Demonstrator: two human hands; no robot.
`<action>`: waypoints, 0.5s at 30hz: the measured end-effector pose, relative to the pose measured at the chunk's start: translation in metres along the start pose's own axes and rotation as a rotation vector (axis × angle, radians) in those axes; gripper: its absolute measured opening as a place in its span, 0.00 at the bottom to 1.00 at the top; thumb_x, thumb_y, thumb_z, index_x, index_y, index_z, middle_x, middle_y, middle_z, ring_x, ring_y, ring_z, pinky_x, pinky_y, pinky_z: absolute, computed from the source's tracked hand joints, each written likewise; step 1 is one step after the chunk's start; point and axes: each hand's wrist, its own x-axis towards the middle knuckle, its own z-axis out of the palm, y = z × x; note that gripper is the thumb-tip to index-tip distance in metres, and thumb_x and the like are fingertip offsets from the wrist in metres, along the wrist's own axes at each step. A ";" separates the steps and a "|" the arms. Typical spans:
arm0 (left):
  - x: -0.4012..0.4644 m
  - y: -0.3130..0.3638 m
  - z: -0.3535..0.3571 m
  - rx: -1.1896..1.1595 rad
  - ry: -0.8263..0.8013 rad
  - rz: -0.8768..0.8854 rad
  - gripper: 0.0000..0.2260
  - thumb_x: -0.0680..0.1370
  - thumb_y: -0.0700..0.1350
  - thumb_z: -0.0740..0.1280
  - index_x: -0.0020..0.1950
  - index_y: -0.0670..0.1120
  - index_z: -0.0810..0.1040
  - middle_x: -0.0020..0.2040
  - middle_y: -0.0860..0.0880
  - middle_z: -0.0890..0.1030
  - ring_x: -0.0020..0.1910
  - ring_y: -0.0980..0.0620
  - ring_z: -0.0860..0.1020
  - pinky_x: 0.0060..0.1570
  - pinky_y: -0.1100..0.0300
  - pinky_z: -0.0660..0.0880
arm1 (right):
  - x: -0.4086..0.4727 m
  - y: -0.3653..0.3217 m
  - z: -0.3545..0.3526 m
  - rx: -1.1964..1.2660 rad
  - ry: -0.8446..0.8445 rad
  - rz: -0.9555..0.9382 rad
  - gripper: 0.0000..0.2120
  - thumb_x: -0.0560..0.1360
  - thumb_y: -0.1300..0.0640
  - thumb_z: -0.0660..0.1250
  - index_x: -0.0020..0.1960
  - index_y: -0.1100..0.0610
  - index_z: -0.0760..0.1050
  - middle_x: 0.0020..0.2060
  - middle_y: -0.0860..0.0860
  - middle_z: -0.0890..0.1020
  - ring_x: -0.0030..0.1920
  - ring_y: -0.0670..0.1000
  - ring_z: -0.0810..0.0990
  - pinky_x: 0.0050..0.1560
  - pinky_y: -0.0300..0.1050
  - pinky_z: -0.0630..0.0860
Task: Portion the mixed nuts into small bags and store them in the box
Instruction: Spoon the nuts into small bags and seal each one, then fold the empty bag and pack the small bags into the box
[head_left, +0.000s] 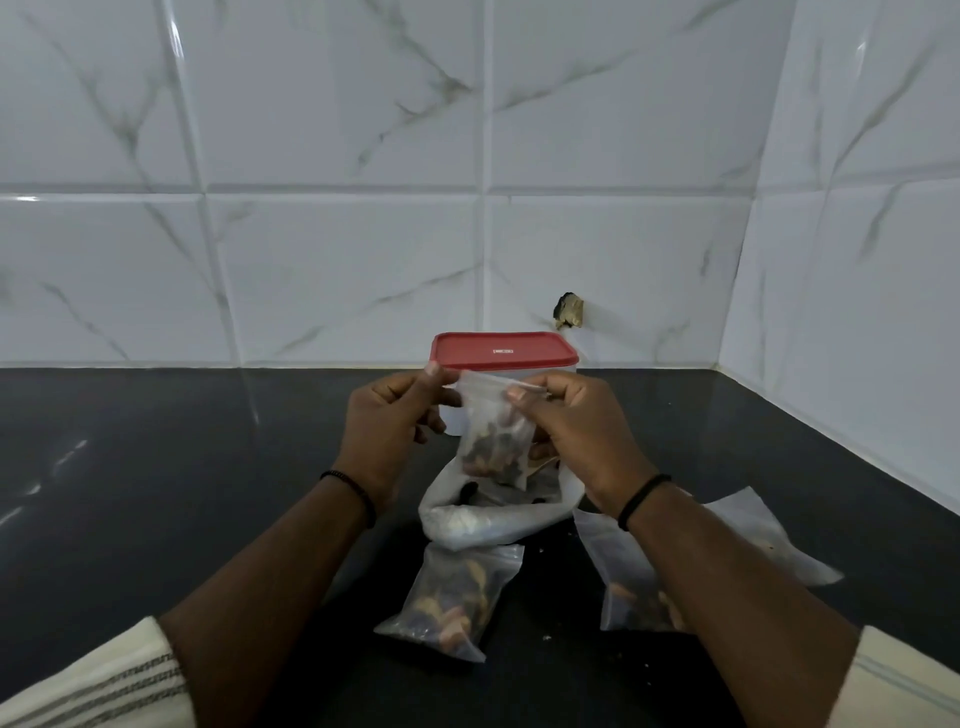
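A small clear zip bag (496, 441) with mixed nuts in its lower half hangs in the air over the counter. My left hand (389, 415) pinches its top left corner and my right hand (571, 426) pinches the top edge on the right. Below it lies the large white bag of mixed nuts (498, 514), its mouth open. A filled small bag (452, 597) lies on the counter nearer to me. Another filled small bag (628, 587) lies to the right, partly hidden by my right forearm. The white box with a red lid (504, 352) stands behind, lid on.
The black counter (156, 467) runs to white marble-look wall tiles at the back and right. More clear plastic (779, 540) lies to the right of my right arm. A small hole (569, 310) shows in the back wall. Crumbs dot the counter near the bags.
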 end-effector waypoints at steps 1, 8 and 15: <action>0.003 0.000 -0.003 -0.017 0.038 -0.008 0.14 0.80 0.50 0.65 0.49 0.41 0.84 0.41 0.43 0.85 0.33 0.51 0.74 0.31 0.63 0.71 | 0.001 0.001 -0.001 -0.014 0.040 0.004 0.09 0.77 0.53 0.71 0.42 0.57 0.83 0.38 0.61 0.84 0.38 0.66 0.81 0.42 0.62 0.81; 0.010 0.007 -0.028 0.018 0.259 0.006 0.13 0.81 0.47 0.64 0.45 0.40 0.82 0.36 0.43 0.81 0.27 0.55 0.72 0.27 0.66 0.69 | -0.003 -0.007 0.002 -0.016 0.048 0.082 0.07 0.78 0.56 0.69 0.45 0.59 0.81 0.39 0.63 0.83 0.39 0.63 0.82 0.42 0.60 0.81; 0.022 0.000 -0.062 0.238 0.349 -0.112 0.15 0.80 0.45 0.65 0.35 0.45 0.80 0.31 0.47 0.80 0.27 0.53 0.73 0.30 0.61 0.72 | -0.021 -0.048 0.033 0.000 -0.358 0.346 0.05 0.80 0.60 0.66 0.53 0.61 0.78 0.38 0.56 0.83 0.34 0.52 0.83 0.32 0.45 0.80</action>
